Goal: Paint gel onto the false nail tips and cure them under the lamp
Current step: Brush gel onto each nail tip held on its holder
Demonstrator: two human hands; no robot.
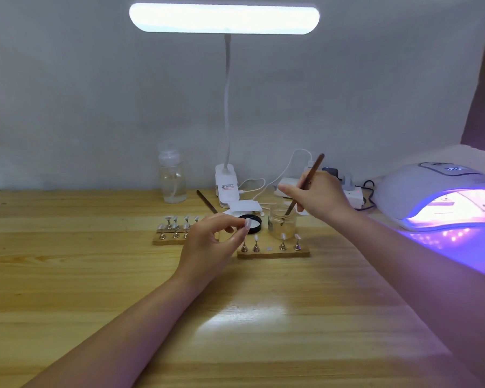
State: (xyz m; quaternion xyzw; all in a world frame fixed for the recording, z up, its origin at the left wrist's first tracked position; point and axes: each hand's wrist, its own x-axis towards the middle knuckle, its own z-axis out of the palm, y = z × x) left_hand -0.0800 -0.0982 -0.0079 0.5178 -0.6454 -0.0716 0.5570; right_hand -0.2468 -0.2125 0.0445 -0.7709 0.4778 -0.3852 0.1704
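Bare forearms reach in over the wooden bench [95,275] from the near edge. On the left, the left hand [207,245] hovers over the bench, its thumb and forefinger pinching one false nail tip [247,223], which it holds up just in front of a black jar lid [253,223]. To the right and a little farther back, the right hand [318,196] grips a brown-handled brush [310,179] like a pen, fingers curled round the handle, with the brush's lower end dipped into a small clear glass jar [282,226].

Just in front of that jar lies a wooden strip [273,252] bearing four small metal stands with nail tips [255,238], and one bare spot in the middle of the row. A second strip of stands [171,233] sits to the left, partly hidden behind the left hand.

At the right edge, the white curing lamp [431,191] glows violet, well apart from both hands. Behind stand a clear pump bottle [172,180] and a white desk lamp [224,18], lit overhead.
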